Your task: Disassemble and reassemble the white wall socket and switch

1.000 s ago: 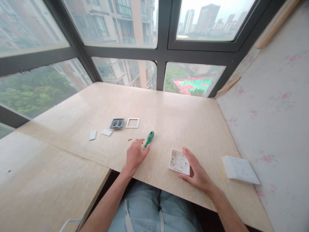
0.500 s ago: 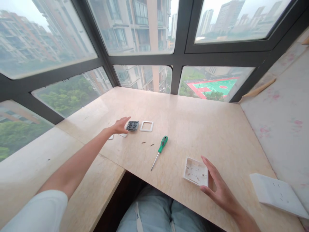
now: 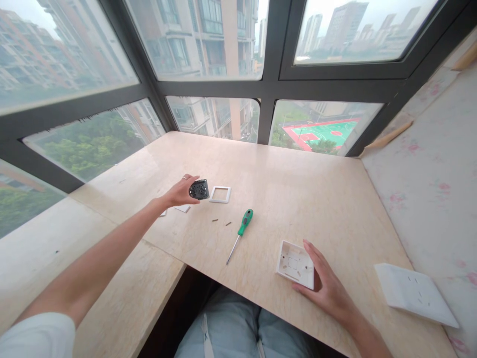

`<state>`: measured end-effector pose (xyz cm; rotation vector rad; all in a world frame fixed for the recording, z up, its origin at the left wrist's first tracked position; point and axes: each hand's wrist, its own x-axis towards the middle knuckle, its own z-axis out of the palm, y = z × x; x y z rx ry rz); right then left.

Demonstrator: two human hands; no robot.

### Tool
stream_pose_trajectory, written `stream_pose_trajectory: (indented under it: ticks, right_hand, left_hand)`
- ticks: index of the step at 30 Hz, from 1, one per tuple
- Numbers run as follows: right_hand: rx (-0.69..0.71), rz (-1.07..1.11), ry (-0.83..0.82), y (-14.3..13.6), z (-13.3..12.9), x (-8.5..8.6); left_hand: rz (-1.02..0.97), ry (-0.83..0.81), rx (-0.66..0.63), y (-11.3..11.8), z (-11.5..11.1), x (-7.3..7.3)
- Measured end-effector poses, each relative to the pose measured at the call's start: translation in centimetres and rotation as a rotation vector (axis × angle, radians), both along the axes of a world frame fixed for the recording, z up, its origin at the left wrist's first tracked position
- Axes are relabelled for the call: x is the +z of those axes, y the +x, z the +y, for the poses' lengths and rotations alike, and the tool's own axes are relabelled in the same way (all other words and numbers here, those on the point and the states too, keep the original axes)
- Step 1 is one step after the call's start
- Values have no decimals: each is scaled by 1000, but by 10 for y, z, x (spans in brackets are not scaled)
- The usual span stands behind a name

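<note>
My left hand (image 3: 184, 191) grips a dark square switch module (image 3: 199, 189) by its left side, fingers above and thumb below. Just right of it lies a white square frame (image 3: 220, 201). My right hand (image 3: 323, 278) is curved around the right side of a white open box (image 3: 294, 264), fingers at its upper right corner and thumb along its lower edge. Between the hands rests a green-handled screwdriver (image 3: 245, 223). Two small screws (image 3: 228, 223) lie to its left.
White flat pieces (image 3: 182, 209) lie below my left hand. A white socket panel (image 3: 416, 293) rests at the right by the papered wall. Dark-framed windows stand behind the tabletop (image 3: 298, 184). The near edge is above my legs.
My left hand has closed on the dark module and tilted it up. My right hand has come closer around the white box. The whole view has shifted slightly.
</note>
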<state>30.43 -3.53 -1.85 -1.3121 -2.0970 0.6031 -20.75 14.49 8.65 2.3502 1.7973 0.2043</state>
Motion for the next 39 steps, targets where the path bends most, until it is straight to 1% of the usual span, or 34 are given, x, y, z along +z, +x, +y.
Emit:
stream_pose_trajectory:
  ticks: [2, 4, 7, 10, 12, 14, 16, 18, 22, 25, 28, 31, 36, 39]
  right_hand:
    - [-14, 8, -8, -1, 1, 0]
    - [-17, 17, -21, -2, 1, 2]
    - [-4, 28, -22, -2, 1, 4]
    - [6, 32, -27, -2, 2, 6]
    - [13, 46, -35, -2, 2, 8]
    - [16, 76, -42, -2, 2, 10]
    - [18, 120, -48, -1, 3, 12]
    - [20, 175, -55, 0, 3, 13]
    - [10, 313, -82, 2, 4, 15]
    - [2, 379, -114, 3, 4, 15]
    - [7, 387, -134, 4, 3, 15]
    - [15, 388, -138, 3, 3, 15]
    - [6, 365, -140, 3, 2, 16]
    - [8, 328, -121, 4, 2, 17]
  left_hand:
    - [-94, 76, -65, 16, -10, 6]
    - [-179, 116, -147, 38, -20, 14]
    - [-318, 152, -255, 80, -39, 25]
    - [-540, 89, -316, 128, -61, 32]
    - [-709, 39, -362, 161, -75, 31]
    - [-836, 15, -415, 190, -87, 24]
    - [-854, 17, -438, 214, -96, 14]
    - [-813, 6, -447, 231, -102, 2]
    - [-684, -75, -454, 249, -110, -20]
    - [-610, -114, -469, 255, -112, -28]
    - [-578, -142, -493, 260, -113, -30]
    - [-552, -178, -517, 267, -112, -29]
    - [-510, -227, -528, 281, -113, -27]
    - [-515, -231, -527, 284, -113, -28]
